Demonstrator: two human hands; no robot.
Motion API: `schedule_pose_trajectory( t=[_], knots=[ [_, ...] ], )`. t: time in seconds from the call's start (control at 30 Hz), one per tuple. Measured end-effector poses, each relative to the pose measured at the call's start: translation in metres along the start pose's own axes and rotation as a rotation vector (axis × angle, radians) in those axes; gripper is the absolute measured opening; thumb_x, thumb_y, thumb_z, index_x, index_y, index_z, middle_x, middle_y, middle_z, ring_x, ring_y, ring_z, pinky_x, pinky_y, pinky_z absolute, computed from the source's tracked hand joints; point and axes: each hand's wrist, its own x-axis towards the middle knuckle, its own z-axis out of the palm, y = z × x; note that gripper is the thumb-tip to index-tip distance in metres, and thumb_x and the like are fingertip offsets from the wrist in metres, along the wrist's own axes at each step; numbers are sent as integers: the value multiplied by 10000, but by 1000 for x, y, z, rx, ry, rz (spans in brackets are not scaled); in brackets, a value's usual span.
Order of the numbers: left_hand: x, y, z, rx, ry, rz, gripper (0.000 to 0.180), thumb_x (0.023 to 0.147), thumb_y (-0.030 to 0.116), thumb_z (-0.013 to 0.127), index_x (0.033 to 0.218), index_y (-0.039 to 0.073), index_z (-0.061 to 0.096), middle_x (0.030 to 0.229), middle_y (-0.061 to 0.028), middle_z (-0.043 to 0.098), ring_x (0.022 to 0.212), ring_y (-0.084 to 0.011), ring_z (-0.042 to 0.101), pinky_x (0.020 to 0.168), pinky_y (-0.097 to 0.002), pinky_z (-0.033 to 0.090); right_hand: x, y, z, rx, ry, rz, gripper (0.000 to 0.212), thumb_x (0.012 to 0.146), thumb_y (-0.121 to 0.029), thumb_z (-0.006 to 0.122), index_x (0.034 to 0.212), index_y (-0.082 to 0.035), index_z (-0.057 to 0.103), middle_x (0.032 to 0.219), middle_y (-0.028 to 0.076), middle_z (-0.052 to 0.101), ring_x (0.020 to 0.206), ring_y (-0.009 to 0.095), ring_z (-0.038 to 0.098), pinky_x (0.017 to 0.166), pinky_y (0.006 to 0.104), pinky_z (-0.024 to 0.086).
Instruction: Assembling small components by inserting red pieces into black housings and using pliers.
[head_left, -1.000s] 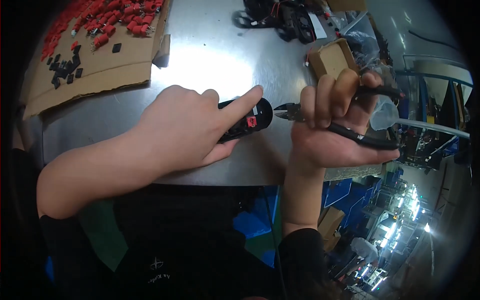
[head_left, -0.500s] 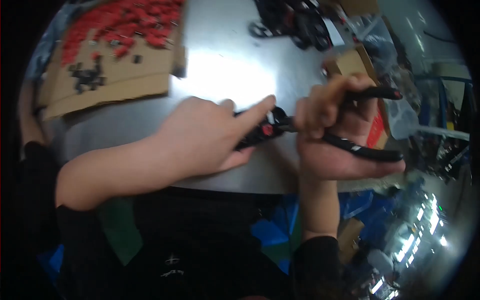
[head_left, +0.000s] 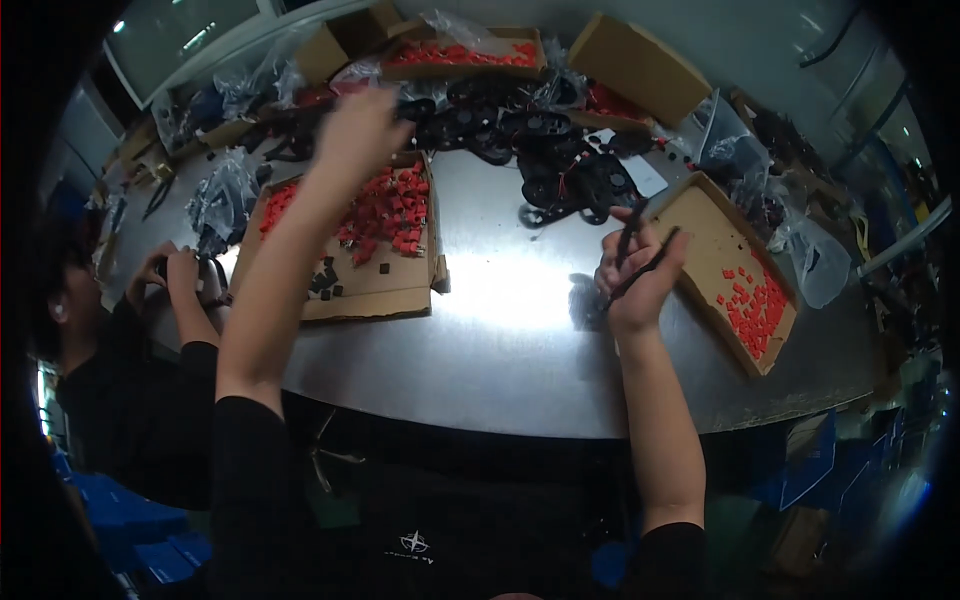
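Observation:
My left hand (head_left: pixel 362 125) is stretched far forward, above the far end of a cardboard tray (head_left: pixel 370 305) of red parts (head_left: pixel 385 215). It is smeared by motion, so its fingers and anything in them cannot be made out. My right hand (head_left: pixel 640 290) holds black-handled pliers (head_left: pixel 640 278) over the table, their two handles spread apart. A dark blurred shape (head_left: pixel 585 300) shows beside the fingers of that hand; its kind is unclear. Beyond the hands lies a heap of black housings with thin wires (head_left: pixel 575 175).
At right, an open cardboard tray (head_left: pixel 690 205) holds small red pieces (head_left: pixel 755 310). Another box of red parts (head_left: pixel 465 65) stands at the back. Clear plastic bags (head_left: pixel 815 255) hang at the right edge. A co-worker (head_left: pixel 130 400) works at the left with a dark object.
My left hand has left the black part near the pliers and swung far forward and left. My right hand still grips the pliers, now farther forward. The view takes in more of the table.

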Motion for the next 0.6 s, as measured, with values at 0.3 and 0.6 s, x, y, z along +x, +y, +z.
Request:
schedule_pose_trajectory(
  t=[0.3, 0.6],
  knots=[
    [59, 31, 65, -215, -157, 15, 880, 809, 230, 821, 1562, 80, 391, 1144, -252, 700, 1088, -426, 671, 975, -499, 532, 0, 2, 8, -1288, -546, -481, 797, 781, -496, 816, 1363, -1, 592, 1192, 193, 666, 1121, 365, 634, 995, 427, 494],
    [-169, 38, -98, -739, 207, -266, 481, 867, 171, 735, 1293, -36, 648, 1204, -240, 692, 1115, -394, 681, 972, -428, 534, -21, 38, 85, -1224, -583, -902, 360, 872, -193, 750, 1196, -46, 694, 1273, 178, 642, 1194, 387, 595, 1037, 475, 467]
  ],
)
